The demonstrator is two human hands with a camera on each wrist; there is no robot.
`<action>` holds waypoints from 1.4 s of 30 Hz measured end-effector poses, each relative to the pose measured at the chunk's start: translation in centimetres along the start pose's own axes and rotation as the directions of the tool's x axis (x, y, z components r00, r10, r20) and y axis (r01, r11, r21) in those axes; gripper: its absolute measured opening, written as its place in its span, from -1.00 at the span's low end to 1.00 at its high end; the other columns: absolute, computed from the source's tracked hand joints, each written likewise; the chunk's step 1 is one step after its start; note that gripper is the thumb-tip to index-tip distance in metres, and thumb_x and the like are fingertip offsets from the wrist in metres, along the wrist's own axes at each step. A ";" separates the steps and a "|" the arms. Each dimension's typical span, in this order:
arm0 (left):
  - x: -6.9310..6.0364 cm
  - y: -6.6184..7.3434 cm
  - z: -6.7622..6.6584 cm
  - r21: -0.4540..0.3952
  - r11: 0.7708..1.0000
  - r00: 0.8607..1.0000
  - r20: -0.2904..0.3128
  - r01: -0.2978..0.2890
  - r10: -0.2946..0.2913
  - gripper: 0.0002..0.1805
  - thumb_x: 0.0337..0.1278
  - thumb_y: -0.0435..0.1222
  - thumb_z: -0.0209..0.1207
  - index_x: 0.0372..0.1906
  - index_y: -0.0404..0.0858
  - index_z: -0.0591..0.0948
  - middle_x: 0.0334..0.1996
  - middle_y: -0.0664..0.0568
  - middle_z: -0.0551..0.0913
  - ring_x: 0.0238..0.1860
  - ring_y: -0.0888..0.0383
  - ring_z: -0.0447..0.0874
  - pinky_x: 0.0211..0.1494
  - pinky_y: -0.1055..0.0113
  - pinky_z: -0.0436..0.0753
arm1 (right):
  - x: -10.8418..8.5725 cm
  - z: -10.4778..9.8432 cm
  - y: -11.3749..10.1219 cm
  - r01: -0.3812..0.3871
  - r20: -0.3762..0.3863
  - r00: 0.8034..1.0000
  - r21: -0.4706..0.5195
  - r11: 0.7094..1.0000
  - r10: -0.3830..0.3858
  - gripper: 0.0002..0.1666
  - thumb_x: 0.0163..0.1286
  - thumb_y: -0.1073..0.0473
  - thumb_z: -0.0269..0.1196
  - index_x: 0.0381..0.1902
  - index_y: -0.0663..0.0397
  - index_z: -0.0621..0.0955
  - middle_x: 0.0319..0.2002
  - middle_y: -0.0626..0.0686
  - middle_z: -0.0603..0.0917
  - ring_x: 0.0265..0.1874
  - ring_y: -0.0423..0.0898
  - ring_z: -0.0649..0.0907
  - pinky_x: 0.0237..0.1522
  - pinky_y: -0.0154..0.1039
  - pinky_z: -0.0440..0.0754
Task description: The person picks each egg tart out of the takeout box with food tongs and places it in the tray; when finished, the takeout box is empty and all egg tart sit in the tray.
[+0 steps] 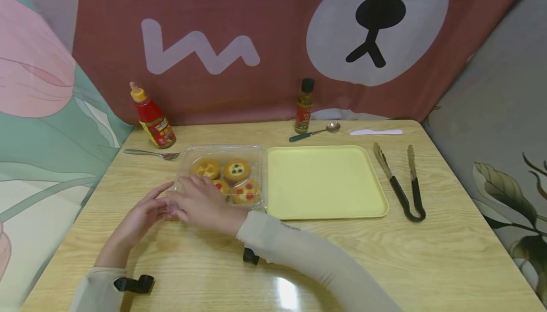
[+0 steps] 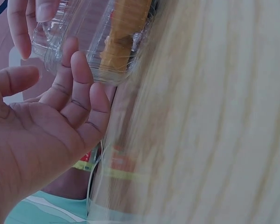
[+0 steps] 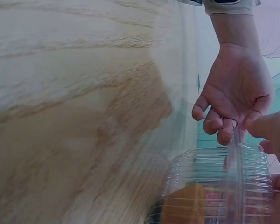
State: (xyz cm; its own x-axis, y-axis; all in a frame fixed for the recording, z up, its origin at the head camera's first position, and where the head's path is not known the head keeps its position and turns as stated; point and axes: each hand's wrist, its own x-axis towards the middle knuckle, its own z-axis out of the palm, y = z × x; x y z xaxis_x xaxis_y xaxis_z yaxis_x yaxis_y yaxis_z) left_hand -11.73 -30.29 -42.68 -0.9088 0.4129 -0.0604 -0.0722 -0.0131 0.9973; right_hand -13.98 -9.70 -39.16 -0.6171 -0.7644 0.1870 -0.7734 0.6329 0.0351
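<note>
Our right hand (image 1: 205, 203) is pinching the clear rectangular plastic box (image 1: 258, 172) left of the pale-yellow rectangular tray (image 1: 325, 181), partly hiding the round golden tarts (image 1: 237, 170) inside; our left hand (image 1: 145, 216) is reaching alongside, fingers relaxed

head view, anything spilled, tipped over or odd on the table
Nothing stands out. No spill shows on the table, and the small bottle stands upright. The red bottle slants in that view, probably just from the lens.

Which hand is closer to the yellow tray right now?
Right. The right hand is left of the yellow tray, at the clear container; the left hand is farther left.
</note>
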 end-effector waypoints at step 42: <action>-0.1 -0.5 -1.0 -0.036 0.999 0.997 0.075 -0.015 0.018 -0.35 0.29 -0.58 -0.09 0.29 0.15 0.26 -0.15 0.13 0.71 -0.15 0.30 0.64 -0.11 0.41 0.59 | 0.2 2.6 -2.1 -0.048 -0.327 0.945 -0.137 0.989 0.000 -0.69 0.42 -0.09 0.07 -0.19 -0.27 0.74 0.09 -0.03 0.49 -0.01 -0.11 0.46 -0.12 -0.32 0.42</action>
State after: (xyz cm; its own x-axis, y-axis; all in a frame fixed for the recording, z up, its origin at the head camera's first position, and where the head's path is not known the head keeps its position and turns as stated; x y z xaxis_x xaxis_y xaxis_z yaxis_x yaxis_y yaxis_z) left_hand -12.01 -31.24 -43.25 -0.8767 0.4794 -0.0395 -0.0735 -0.0525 0.9959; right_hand -12.87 -11.49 -41.75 -0.5360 -0.6818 0.4978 -0.7157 0.6798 0.1604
